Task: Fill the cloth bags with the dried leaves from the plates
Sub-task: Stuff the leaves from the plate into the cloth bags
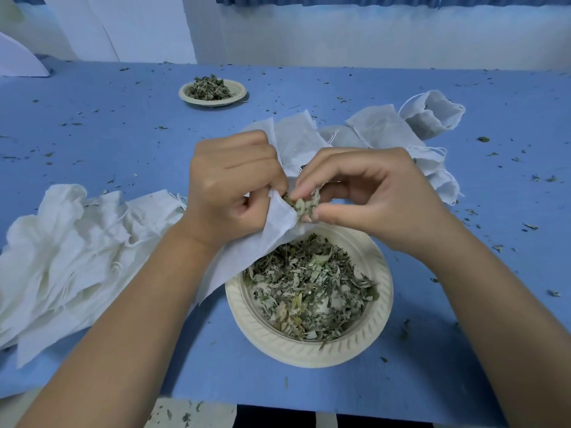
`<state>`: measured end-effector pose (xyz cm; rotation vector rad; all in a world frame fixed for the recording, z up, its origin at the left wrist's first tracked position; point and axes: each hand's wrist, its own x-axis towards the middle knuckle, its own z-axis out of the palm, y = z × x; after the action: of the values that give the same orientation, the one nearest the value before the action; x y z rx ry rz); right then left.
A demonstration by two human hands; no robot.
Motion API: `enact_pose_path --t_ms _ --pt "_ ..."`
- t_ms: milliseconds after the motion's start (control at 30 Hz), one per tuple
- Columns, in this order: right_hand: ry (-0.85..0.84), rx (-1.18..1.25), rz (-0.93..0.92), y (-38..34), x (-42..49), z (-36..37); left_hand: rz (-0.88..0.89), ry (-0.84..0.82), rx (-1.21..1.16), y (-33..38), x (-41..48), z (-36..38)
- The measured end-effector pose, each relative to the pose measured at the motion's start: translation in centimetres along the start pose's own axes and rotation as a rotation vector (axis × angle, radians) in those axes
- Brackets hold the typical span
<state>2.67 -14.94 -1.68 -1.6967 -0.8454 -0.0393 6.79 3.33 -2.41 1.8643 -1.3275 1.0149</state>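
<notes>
My left hand [234,183] grips the bag [244,257] by its mouth just above the plate [309,355], and I should hold it wide while my right hand [370,196], fingers pinched on leaves [304,205], pushes them deep, so strays drop onto the plate.

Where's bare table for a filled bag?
Crumbs only between the far plate and the left bag pile, and right of the near plate short of the scattered bags. Crowded: centre, left hand holding a bag, right hand pinching leaves over that plate.
</notes>
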Motion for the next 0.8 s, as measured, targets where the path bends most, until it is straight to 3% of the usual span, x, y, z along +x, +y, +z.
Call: enact_pose_path --t_ms 167,267,400,533,633,700,800 --pt "0.096 0.079 0.020 -0.2 0.0 -0.1 0.002 -0.003 0.005 0.0 0.1 0.0" --pt "0.201 -0.100 -0.057 0.3 0.1 0.4 0.010 0.008 -0.001 0.1 0.1 0.1" --pt "0.114 -0.565 -0.293 1.3 0.3 1.6 0.005 0.030 -0.005 0.3 0.1 0.4" --pt "0.067 -0.352 -0.165 1.0 0.3 0.6 -0.016 0.039 0.020 0.0 0.0 0.0" --pt "0.153 -0.202 -0.143 0.6 0.1 0.6 -0.026 0.074 0.033 -0.3 -0.1 -0.3" --pt "0.136 -0.343 -0.212 0.6 0.1 1.4 -0.021 0.093 0.030 -0.2 -0.1 -0.1" --pt "-0.068 -0.547 -0.212 0.9 -0.2 2.2 -0.001 0.084 0.023 -0.1 -0.1 0.0"
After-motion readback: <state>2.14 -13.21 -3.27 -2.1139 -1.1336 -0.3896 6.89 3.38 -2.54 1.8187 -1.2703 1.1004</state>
